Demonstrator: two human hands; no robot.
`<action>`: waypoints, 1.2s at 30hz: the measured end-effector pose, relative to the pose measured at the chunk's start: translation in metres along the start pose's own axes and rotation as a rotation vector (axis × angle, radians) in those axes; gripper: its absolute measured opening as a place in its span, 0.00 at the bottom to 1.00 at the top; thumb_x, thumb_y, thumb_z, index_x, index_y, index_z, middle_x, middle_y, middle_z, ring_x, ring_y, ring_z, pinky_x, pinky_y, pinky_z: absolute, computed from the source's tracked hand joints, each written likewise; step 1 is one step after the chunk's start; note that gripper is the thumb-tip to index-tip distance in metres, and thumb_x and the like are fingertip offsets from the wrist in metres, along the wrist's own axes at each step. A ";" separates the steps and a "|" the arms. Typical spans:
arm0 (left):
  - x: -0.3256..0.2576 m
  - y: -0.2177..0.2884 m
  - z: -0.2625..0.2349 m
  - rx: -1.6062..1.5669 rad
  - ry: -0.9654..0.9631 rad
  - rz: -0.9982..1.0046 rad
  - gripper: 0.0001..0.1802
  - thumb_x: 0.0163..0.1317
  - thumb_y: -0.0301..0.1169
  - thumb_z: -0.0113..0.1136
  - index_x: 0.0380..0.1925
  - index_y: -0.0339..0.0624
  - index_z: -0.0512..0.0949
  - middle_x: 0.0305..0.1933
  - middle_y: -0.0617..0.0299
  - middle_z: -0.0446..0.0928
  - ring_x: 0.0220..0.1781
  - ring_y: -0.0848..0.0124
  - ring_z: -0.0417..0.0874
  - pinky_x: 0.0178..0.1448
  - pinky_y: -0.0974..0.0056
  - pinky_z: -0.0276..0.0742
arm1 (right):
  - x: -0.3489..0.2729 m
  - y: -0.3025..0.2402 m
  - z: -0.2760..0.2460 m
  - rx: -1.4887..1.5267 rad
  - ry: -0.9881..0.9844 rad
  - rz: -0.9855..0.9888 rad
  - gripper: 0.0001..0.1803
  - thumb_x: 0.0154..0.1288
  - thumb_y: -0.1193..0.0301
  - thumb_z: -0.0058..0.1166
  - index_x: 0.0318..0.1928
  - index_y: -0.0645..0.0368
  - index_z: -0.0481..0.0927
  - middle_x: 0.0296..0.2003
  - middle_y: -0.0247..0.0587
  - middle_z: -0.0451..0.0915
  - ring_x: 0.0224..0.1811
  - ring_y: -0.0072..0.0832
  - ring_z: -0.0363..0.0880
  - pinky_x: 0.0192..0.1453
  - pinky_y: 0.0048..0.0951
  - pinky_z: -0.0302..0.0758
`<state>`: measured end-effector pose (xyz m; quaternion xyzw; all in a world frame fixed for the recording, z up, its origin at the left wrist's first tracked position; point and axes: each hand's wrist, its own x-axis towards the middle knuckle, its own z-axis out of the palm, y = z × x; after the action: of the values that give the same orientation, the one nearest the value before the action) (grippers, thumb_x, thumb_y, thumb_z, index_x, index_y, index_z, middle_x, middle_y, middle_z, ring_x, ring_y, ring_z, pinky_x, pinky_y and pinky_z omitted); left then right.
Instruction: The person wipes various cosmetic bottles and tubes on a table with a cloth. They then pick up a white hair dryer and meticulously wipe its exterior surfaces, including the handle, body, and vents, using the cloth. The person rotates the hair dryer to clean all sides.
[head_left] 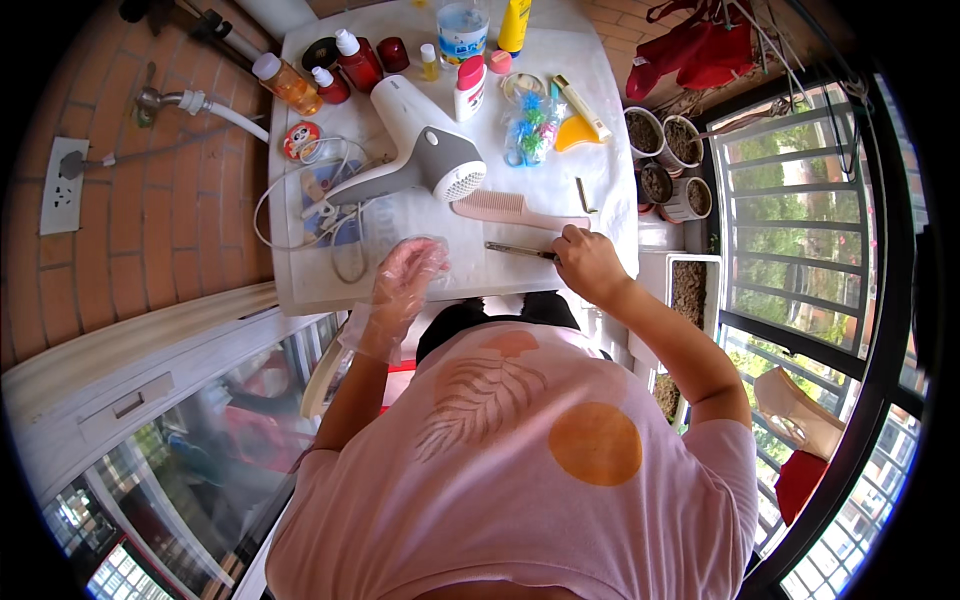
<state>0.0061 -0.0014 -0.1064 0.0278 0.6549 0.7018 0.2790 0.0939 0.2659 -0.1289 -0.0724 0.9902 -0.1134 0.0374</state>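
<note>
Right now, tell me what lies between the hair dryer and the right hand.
In the head view, a pink comb lies between the hair dryer and the right hand, which grips a thin metal tool.

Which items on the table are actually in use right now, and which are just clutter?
In use:
- left hand, in a clear glove
- right hand, bare, on the thin metal tool

Lying about:
- hair dryer
- pink comb
- bottles
- plant pots

A thin, clear, crinkly plastic glove covers the left hand; the hairdryer is smooth matt white and grey plastic, the comb matt pink plastic, the table smooth white, the wall rough red brick
</note>
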 end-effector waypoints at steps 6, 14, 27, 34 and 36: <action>0.000 -0.005 -0.003 0.018 -0.006 -0.007 0.12 0.63 0.30 0.55 0.43 0.33 0.72 0.41 0.57 0.77 0.40 0.72 0.78 0.50 0.67 0.72 | -0.005 -0.005 -0.003 0.104 0.029 0.056 0.04 0.48 0.73 0.55 0.27 0.59 0.76 0.26 0.43 0.75 0.29 0.39 0.78 0.34 0.36 0.76; 0.002 0.005 0.008 0.040 -0.003 -0.008 0.11 0.63 0.29 0.56 0.42 0.34 0.73 0.39 0.59 0.77 0.40 0.73 0.78 0.50 0.69 0.72 | -0.019 -0.017 -0.081 0.488 0.410 0.410 0.10 0.49 0.75 0.61 0.34 0.61 0.77 0.30 0.45 0.79 0.30 0.39 0.80 0.35 0.34 0.77; 0.028 0.068 0.106 0.069 -0.257 0.155 0.12 0.61 0.22 0.56 0.45 0.35 0.71 0.42 0.60 0.77 0.46 0.73 0.78 0.52 0.69 0.74 | -0.029 0.005 -0.188 0.510 0.919 0.272 0.13 0.50 0.79 0.62 0.37 0.65 0.76 0.30 0.42 0.79 0.29 0.26 0.78 0.35 0.24 0.74; 0.026 0.075 0.118 0.020 -0.193 0.250 0.11 0.61 0.21 0.55 0.44 0.33 0.71 0.39 0.57 0.77 0.42 0.72 0.79 0.50 0.69 0.75 | -0.024 0.066 -0.276 0.943 0.883 0.280 0.11 0.54 0.75 0.61 0.38 0.63 0.80 0.31 0.32 0.79 0.30 0.15 0.75 0.33 0.18 0.75; 0.028 0.074 0.116 0.011 -0.136 0.244 0.10 0.60 0.21 0.56 0.42 0.32 0.72 0.38 0.57 0.77 0.41 0.72 0.79 0.49 0.69 0.75 | -0.020 0.079 -0.330 0.757 1.005 0.163 0.11 0.54 0.72 0.60 0.39 0.63 0.80 0.30 0.33 0.81 0.29 0.17 0.77 0.35 0.19 0.74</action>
<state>0.0030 0.1164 -0.0303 0.1560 0.6300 0.7235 0.2352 0.0727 0.4178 0.1750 0.0834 0.7807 -0.4725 -0.4004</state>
